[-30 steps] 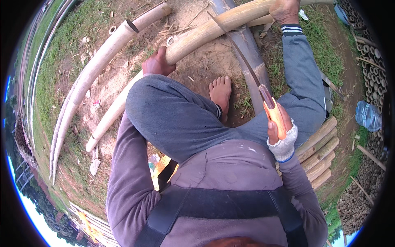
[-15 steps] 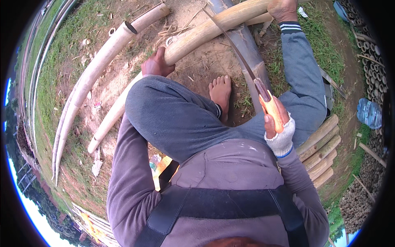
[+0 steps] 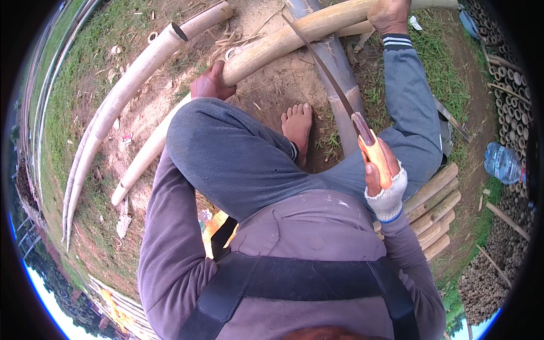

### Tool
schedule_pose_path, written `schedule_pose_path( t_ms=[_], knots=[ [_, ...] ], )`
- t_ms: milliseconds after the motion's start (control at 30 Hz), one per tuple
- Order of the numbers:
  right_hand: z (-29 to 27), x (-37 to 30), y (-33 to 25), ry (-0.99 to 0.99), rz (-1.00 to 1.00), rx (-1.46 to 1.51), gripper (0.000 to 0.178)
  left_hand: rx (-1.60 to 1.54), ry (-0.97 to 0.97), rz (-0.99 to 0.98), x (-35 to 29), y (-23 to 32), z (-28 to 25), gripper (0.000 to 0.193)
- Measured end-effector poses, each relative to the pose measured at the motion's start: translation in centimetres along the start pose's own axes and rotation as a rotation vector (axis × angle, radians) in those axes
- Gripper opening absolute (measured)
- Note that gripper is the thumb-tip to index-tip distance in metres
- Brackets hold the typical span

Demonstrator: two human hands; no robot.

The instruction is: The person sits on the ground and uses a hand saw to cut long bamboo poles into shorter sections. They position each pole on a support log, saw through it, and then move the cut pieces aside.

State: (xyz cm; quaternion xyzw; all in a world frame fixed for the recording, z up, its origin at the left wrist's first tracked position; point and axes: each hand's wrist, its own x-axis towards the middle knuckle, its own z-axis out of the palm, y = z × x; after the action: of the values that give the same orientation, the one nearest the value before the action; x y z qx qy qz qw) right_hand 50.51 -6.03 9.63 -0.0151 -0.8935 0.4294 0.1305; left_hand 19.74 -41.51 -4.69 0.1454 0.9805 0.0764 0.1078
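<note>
A long pale bamboo pole [image 3: 258, 59] runs slantwise in front of me, lying across a thicker grey bamboo log [image 3: 340, 107]. My left hand [image 3: 212, 83] is closed around the pole beside my bent knee. In my right hand [image 3: 385, 173], which wears a white glove with bare fingers, is a handsaw [image 3: 330, 76] with an orange wooden handle. Its long thin blade lies across the pole near the log, and the tip reaches past the pole's far side. My bare foot [image 3: 390, 17] presses on the pole at the upper right.
More bamboo poles [image 3: 122, 96] lie on the left. Cut bamboo lengths [image 3: 436, 212] are stacked by my right side. A clear plastic bottle [image 3: 503, 163] sits at the right, near a big pile of bamboo pieces [image 3: 510, 102]. My other bare foot [image 3: 297, 127] rests on the dirt.
The saw has slid slightly back toward me across the pole. My left hand keeps its hold, and the whole view has shifted a little.
</note>
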Motion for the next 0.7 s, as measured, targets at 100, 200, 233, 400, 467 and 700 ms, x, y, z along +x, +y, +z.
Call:
schedule_pose_path(
  t_ms=[100, 200, 233, 400, 467, 700],
  knots=[
    [2.1, 1.9, 2.8, 0.031, 0.018, 0.059, 0.049, 0.019, 0.045, 0.029, 0.2, -0.1, 0.5, 0.070],
    [7.6, 13.7, 3.3, 0.128, -0.131, -0.066, 0.048, 0.004, 0.036, 0.036, 0.3, 0.9, 0.1, 0.069],
    [8.8, 16.3, 2.8, 0.112, -0.119, -0.094, 0.049, 0.004, 0.059, 0.034, 0.4, 0.5, 0.9, 0.068],
    [9.3, 15.4, 1.5, 0.086, 0.002, 0.112, 0.037, -0.032, 0.089, 0.025, -0.2, 0.1, 0.2, 0.062],
    [9.9, 13.8, 4.1, 0.031, 0.043, 0.223, 0.038, -0.062, 0.109, 0.031, -0.2, 0.1, 0.1, 0.061],
    [9.6, 17.4, -0.5, 0.184, -0.096, -0.126, 0.035, -0.073, 0.046, 0.022, -1.5, 1.2, -0.8, 0.055]
  ],
)
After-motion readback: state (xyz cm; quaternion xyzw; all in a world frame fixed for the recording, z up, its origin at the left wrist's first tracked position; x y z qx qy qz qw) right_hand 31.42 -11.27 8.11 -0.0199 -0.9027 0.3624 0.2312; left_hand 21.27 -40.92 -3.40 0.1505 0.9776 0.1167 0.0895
